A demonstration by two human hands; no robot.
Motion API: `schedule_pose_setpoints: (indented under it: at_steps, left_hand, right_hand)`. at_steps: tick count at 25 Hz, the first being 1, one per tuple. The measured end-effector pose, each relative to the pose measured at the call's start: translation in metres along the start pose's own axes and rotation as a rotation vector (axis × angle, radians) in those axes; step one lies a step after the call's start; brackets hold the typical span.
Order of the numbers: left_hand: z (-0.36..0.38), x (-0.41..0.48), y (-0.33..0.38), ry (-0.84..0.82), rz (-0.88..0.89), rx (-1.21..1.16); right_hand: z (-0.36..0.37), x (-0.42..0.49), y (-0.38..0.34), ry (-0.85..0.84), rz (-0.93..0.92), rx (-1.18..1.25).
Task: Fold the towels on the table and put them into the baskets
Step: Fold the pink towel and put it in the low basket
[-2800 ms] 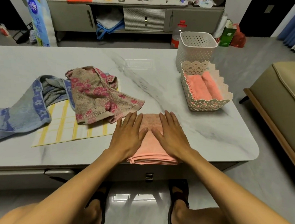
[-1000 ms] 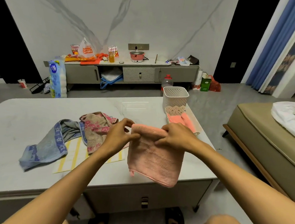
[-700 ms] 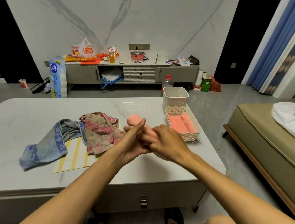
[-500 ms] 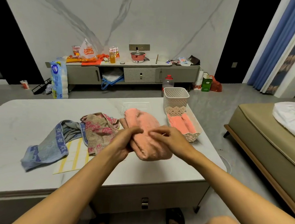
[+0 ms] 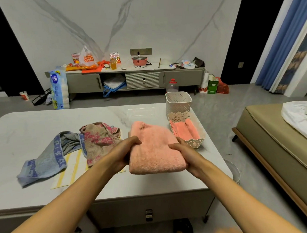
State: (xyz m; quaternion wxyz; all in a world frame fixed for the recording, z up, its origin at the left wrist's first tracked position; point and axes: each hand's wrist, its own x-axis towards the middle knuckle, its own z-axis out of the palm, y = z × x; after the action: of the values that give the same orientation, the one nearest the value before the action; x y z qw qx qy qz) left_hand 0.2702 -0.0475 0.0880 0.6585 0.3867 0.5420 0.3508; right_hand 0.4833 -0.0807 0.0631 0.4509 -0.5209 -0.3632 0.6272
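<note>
I hold a folded pink towel (image 5: 153,149) above the marble table (image 5: 111,188), my left hand (image 5: 125,150) gripping its left edge and my right hand (image 5: 181,152) its right edge. Just right of it stands a low lace-edged basket (image 5: 194,142) with folded pink towels (image 5: 187,129) inside. A taller white perforated basket (image 5: 178,104) stands behind it. On the left of the table lie an unfolded brown floral towel (image 5: 98,142), a blue-grey towel (image 5: 50,157) and a yellow-striped cloth (image 5: 71,172) beneath them.
A beige sofa (image 5: 274,149) with a white bag stands to the right of the table. A grey sideboard (image 5: 133,78) loaded with clutter runs along the far wall. A plastic bottle (image 5: 172,85) stands behind the tall basket.
The pink towel was lifted off the table, hung open, then was folded over in the air. It now sits as a compact folded pad held flat between both hands.
</note>
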Motion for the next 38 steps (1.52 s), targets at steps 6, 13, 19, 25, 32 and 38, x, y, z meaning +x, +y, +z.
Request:
schedule_pose_setpoints:
  at_steps: [6,13,19,25,32,38]
  left_hand:
    - [0.046,0.043,-0.024,0.116,0.312,0.426]
    - [0.123,0.172,0.037,-0.065,0.497,0.656]
    - [0.159,0.272,0.016,-0.086,0.374,0.986]
    - [0.168,0.288,-0.004,-0.029,0.519,1.353]
    - [0.169,0.292,-0.011,0.123,0.671,1.827]
    - [0.182,0.298,-0.011,0.073,0.503,1.806]
  right_hand:
    - [-0.044,0.026,-0.002,0.059,-0.142,-0.331]
    - [-0.122,0.128,-0.085,0.312,-0.238,-0.664]
    - [-0.163,0.222,-0.049,0.334,-0.153,-1.143]
    - [-0.155,0.242,-0.018,0.376,-0.202,-1.608]
    - [-0.162,0.253,-0.018,0.250,-0.251,-1.909]
    - [-0.173,0.266,-0.008,0.146,-0.188,-2.074]
